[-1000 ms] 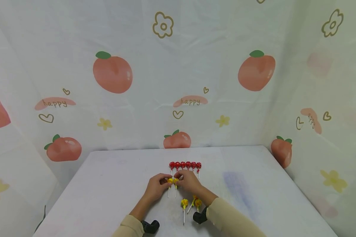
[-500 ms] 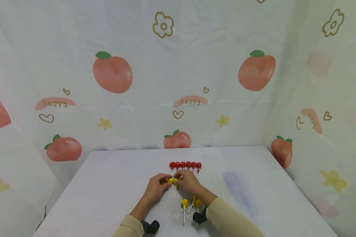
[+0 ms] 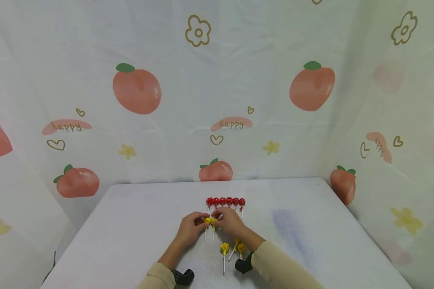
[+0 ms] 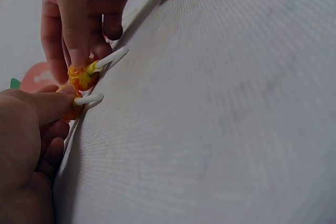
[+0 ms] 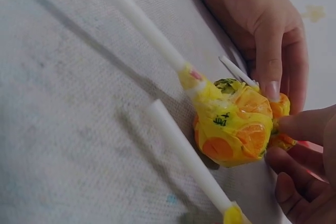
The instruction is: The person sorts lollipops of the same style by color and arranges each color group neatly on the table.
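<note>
Two yellow-wrapped lollipops lie side by side on the table, sticks toward the person. My left hand [image 3: 190, 228] pinches the head of the left lollipop [image 3: 207, 221] between thumb and fingers. With thumb and fingertips, my right hand [image 3: 230, 221] pinches the head of the right lollipop [image 3: 214, 222]. In the left wrist view both heads are close together, held by the left hand [image 4: 26, 135] and the right hand [image 4: 86, 14]. Just beyond the hands is a row of several red lollipops [image 3: 229, 200], some of their sticks hidden by the right hand.
Several more yellow lollipops [image 3: 224, 248] lie nearer the person, beneath and beside the right forearm. Black wrist devices [image 3: 183, 277] sit at both cuffs. The white table [image 3: 137, 216] meets a printed curtain [image 3: 181, 152] at the back.
</note>
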Available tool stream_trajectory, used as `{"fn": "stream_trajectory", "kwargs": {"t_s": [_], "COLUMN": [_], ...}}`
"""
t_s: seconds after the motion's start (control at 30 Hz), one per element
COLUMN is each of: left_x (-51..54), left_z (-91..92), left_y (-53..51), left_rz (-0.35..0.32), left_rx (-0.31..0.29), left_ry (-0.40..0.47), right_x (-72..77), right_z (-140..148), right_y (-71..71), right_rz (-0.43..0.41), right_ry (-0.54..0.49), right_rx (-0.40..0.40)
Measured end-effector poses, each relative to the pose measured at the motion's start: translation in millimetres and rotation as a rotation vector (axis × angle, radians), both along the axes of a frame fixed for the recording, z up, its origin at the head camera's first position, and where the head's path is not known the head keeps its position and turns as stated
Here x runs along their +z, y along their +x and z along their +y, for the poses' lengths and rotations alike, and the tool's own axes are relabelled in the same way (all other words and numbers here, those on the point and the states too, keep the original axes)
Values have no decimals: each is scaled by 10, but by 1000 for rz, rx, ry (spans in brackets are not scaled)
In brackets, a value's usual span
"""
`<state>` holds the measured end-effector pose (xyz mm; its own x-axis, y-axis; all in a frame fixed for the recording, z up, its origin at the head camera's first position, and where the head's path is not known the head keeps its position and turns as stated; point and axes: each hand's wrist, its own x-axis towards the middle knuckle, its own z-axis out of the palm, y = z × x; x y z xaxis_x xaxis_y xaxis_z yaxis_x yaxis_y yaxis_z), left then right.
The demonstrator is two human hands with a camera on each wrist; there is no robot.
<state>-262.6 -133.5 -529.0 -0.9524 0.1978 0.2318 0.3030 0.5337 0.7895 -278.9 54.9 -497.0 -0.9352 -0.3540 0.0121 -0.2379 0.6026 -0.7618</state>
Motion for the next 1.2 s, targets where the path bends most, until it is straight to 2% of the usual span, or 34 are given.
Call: {"fn": "stream_trajectory", "kwargs": {"t_s": [0.27, 0.53, 0.7, 0.93, 1.03, 1.2], "left_x": [13, 5, 10, -1, -7, 5], "left_z": [-5, -4, 7, 5, 1, 2], "left_y": [6, -10, 4, 8, 5, 9], "left_rz": [-5, -15, -4, 0, -1, -9], "left_rx": [-5, 2, 9, 21, 16, 11], "left_ry": [-4, -16, -14, -12, -16, -15], "right_x": [30, 87, 193, 373, 364, 245], "right_z": [56, 145, 200, 298, 333, 384], "right_y": [-13, 4, 61, 140, 193, 318], "right_rz": [14, 87, 140, 236, 259, 326], "right_ry": [-26, -60, -35, -62, -70, -50], "right_rx": [-35, -6, 12, 38, 28, 40]}}
